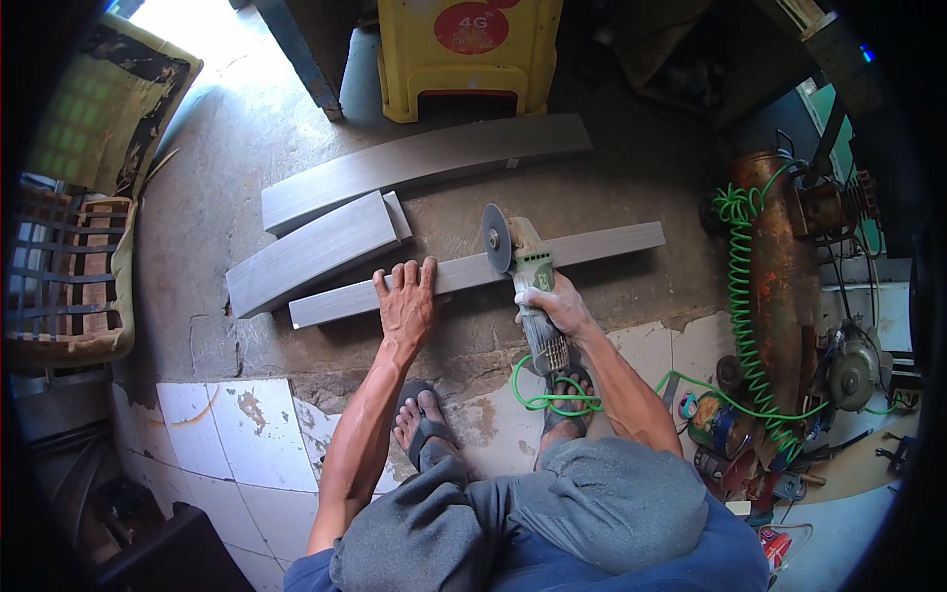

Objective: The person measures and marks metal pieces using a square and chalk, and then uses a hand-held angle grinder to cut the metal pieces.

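Observation:
A long, narrow grey metal bar point(602, 247) lies slanted across the floor before me. My left hand point(406, 304) rests on it left of the middle, fingers stretched over its top face. In my right hand point(559, 304) is an angle grinder point(534, 271), its body upright in the picture and its dark disc point(497, 238) just above the bar. Whether the disc touches the metal I cannot tell. Beyond the bar lie a shorter, wider grey metal piece point(311, 252), with another piece partly under it, and a long wide grey one point(424, 168).
A yellow plastic stool point(469, 59) stands at the far side. Left is a worn crate point(74, 286). On the right are a rusty tank point(774, 257), a coiled green hose point(742, 306) and assorted tools. A green cord point(552, 402) loops by my sandalled feet point(424, 424).

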Action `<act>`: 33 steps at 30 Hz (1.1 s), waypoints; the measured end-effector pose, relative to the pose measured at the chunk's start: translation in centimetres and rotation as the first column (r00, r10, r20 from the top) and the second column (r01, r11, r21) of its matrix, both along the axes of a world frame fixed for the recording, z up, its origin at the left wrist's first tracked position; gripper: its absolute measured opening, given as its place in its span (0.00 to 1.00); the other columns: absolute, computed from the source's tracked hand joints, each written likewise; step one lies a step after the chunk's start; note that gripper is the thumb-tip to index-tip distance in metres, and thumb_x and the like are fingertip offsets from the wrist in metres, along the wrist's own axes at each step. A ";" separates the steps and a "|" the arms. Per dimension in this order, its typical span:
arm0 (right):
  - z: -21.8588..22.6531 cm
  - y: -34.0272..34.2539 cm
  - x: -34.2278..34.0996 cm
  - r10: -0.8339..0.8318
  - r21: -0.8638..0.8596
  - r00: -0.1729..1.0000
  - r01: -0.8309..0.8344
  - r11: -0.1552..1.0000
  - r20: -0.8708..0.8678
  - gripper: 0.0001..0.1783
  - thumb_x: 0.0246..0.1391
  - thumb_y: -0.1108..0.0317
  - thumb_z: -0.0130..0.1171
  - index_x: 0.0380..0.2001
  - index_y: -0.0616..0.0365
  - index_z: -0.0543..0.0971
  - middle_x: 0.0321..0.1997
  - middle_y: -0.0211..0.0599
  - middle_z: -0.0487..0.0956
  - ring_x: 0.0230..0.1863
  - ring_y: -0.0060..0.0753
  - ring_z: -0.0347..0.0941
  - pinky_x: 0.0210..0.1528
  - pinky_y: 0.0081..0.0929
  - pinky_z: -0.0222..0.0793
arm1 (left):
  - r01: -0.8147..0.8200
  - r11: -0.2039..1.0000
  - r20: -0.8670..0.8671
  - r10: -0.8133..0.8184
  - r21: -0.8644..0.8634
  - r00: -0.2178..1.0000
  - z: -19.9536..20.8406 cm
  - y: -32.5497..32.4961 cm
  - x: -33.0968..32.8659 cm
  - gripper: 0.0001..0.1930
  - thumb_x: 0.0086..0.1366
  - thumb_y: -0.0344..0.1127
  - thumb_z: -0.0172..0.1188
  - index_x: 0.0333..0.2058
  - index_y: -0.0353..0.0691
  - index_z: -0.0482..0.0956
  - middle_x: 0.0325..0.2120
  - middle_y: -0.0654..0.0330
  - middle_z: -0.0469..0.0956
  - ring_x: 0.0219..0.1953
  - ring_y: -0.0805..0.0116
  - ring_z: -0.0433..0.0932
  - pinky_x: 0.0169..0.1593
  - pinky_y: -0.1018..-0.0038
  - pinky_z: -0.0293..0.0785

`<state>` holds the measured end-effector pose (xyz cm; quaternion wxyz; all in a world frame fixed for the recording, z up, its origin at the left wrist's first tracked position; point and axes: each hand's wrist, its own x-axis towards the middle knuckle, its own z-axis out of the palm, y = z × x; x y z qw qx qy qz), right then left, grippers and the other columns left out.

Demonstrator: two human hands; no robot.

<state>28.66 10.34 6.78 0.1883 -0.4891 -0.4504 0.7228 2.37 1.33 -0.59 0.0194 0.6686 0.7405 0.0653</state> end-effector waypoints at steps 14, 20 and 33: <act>-0.1 -0.1 0.0 0.005 -0.018 1.000 -0.005 1.000 -0.003 0.25 0.51 0.65 0.71 0.50 0.63 0.74 0.38 0.35 0.78 0.28 0.28 0.81 0.32 0.28 0.80 | 0.000 1.000 0.022 0.000 0.017 1.000 0.2 0.0 0.1 0.37 0.63 0.55 0.68 0.66 0.48 0.68 0.53 0.56 0.71 0.62 0.56 0.68 0.69 0.43 0.50; 0.1 -0.2 -0.2 -0.030 -0.002 1.000 0.030 1.000 -0.002 0.21 0.51 0.67 0.71 0.46 0.62 0.75 0.35 0.34 0.79 0.27 0.30 0.83 0.30 0.29 0.81 | 0.004 1.000 0.000 -0.004 0.018 1.000 0.4 0.0 0.0 0.37 0.63 0.55 0.69 0.66 0.48 0.68 0.53 0.56 0.71 0.62 0.55 0.68 0.69 0.43 0.50; -0.3 -0.4 -0.1 -0.010 0.022 1.000 0.009 1.000 0.023 0.21 0.52 0.67 0.70 0.47 0.62 0.75 0.35 0.33 0.78 0.27 0.30 0.81 0.32 0.30 0.82 | 0.003 1.000 0.034 -0.003 -0.012 0.999 0.6 0.0 0.0 0.37 0.64 0.49 0.67 0.68 0.46 0.66 0.53 0.55 0.71 0.62 0.54 0.68 0.68 0.41 0.51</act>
